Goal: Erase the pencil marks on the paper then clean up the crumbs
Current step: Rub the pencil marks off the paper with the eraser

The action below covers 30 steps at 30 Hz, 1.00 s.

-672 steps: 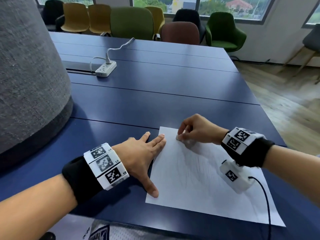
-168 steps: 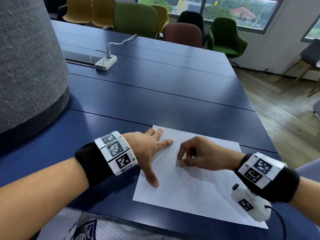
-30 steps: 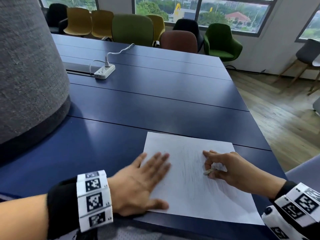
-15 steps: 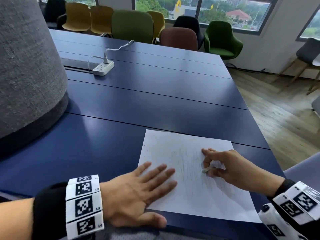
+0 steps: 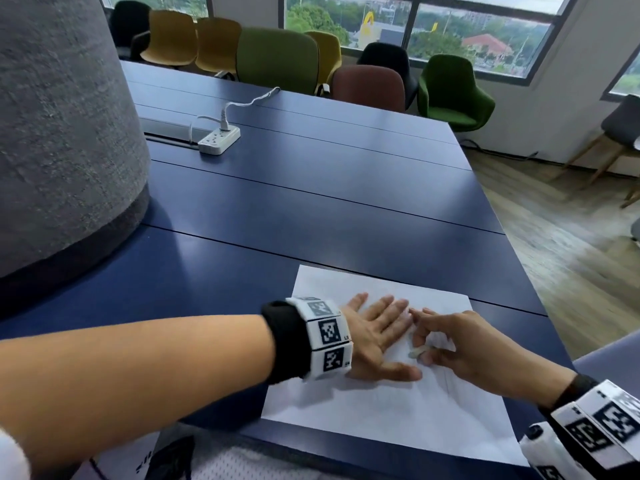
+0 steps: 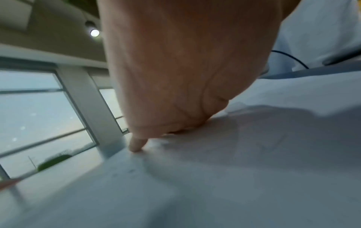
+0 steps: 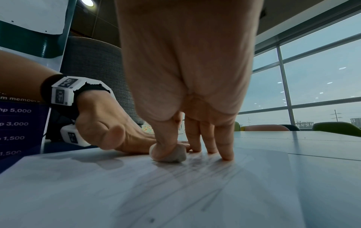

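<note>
The left hand covered part of the paper. The eraser was mostly hidden under a right-hand finger. Pencil marks looked blurred.

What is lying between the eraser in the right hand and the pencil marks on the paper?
Nothing visible. The right hand pinches the eraser directly on the paper, with the pencil marks beside it. The left hand lies flat on the sheet, just to the left.
</note>
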{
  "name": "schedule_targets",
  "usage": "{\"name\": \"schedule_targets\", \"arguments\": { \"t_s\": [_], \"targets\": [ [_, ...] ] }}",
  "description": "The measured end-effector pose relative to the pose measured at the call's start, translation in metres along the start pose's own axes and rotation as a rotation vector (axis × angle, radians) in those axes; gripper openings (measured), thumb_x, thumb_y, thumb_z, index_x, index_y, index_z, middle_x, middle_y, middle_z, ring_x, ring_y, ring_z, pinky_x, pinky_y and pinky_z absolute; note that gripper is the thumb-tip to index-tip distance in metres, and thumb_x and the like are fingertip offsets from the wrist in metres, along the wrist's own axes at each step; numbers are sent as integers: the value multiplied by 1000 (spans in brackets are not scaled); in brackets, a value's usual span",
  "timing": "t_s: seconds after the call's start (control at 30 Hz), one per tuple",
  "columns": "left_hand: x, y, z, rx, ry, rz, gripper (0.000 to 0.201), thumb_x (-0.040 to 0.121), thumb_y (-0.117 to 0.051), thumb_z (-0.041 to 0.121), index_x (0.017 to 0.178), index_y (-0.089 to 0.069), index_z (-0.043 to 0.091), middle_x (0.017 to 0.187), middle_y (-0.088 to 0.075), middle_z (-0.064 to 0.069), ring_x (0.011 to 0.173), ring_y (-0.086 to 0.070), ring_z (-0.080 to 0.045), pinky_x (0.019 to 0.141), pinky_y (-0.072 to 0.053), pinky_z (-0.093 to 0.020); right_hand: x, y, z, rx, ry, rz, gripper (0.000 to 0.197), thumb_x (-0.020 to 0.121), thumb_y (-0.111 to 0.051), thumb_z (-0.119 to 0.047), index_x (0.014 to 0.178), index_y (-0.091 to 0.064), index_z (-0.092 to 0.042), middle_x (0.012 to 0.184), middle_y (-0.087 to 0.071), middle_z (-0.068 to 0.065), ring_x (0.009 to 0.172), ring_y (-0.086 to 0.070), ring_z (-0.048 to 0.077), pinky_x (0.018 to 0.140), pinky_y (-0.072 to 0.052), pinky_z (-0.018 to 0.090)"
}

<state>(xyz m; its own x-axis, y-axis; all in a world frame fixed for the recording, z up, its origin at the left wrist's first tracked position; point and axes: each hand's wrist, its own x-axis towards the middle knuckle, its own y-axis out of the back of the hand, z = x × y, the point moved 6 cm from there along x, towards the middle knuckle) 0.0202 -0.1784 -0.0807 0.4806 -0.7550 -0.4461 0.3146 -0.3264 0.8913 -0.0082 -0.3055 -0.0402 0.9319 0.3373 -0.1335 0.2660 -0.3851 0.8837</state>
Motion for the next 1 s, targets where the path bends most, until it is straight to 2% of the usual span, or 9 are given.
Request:
{"name": "schedule_targets", "arguments": {
  "t_s": [0.07,0.2,0.33,0.53,0.63,0.73,0.8,0.9,1.0],
  "targets": [
    [2,-3,-2,-16,6,3,89,92,-15,73,152,20,19,157,30,-1,145,26,-16,118,13,-47,0,-1,1,-8,-1,-6,16,83,-76,-23,96,-68,-19,89,-65,-15,88,-62,6,84,-49,27],
    [-31,-10,-48,-54,185,-14,90,92,-13,72,151,20,13,157,31,-5,144,28,-15,119,12,-44,0,-2,3,-6,-10,-24,10,84,-75,-24,89,-68,-21,91,-67,-15,108,-62,4,103,-45,28],
    [-57,-13,-83,-82,406,-22,103,78,-1,79,149,25,8,155,34,-5,144,29,-17,119,12,-42,-1,-1,2,-24,-20,-23,15,86,-73,-30,81,-60,-25,86,-66,-12,84,-61,12,94,-49,37],
    [-55,-26,-4,-9,-32,-67,84,91,-10,71,149,26,23,150,39,4,139,36,-11,116,20,-41,-2,-2,1,-36,-24,-28,17,85,-73,-32,94,-64,-19,94,-68,-14,99,-64,15,96,-50,38],
    [-57,-27,-32,-23,106,-77,84,92,-9,70,149,25,19,154,36,1,140,33,-10,116,20,-41,-1,-2,0,-32,-34,-37,15,86,-73,-31,92,-64,-20,91,-68,-14,93,-65,13,94,-51,38],
    [-58,-17,-77,-47,352,-36,102,77,3,79,149,25,10,154,35,-4,142,31,-14,117,17,-44,-1,-3,3,-36,-68,-48,15,85,-73,-31,87,-62,-22,102,-70,-10,106,-64,19,98,-50,41],
    [-58,-15,-71,8,290,-16,101,77,2,79,148,26,11,152,38,-6,141,34,-16,117,18,-44,-1,-4,4,-38,-85,-54,16,85,-73,-31,84,-60,-22,110,-69,-4,111,-62,22,98,-49,42],
    [-60,-26,-34,23,13,-51,88,85,-4,76,149,27,25,150,40,2,139,37,-14,114,23,-40,-1,-4,5,-38,-94,-59,17,85,-73,-30,81,-57,-24,118,-67,-1,114,-60,26,97,-50,43],
    [-62,-27,-54,-19,146,-72,99,73,4,81,149,26,21,152,37,1,142,31,-14,116,20,-41,-1,-3,5,-38,-96,-58,18,85,-72,-31,80,-57,-25,119,-67,0,116,-59,26,96,-50,43]
  ]
}}
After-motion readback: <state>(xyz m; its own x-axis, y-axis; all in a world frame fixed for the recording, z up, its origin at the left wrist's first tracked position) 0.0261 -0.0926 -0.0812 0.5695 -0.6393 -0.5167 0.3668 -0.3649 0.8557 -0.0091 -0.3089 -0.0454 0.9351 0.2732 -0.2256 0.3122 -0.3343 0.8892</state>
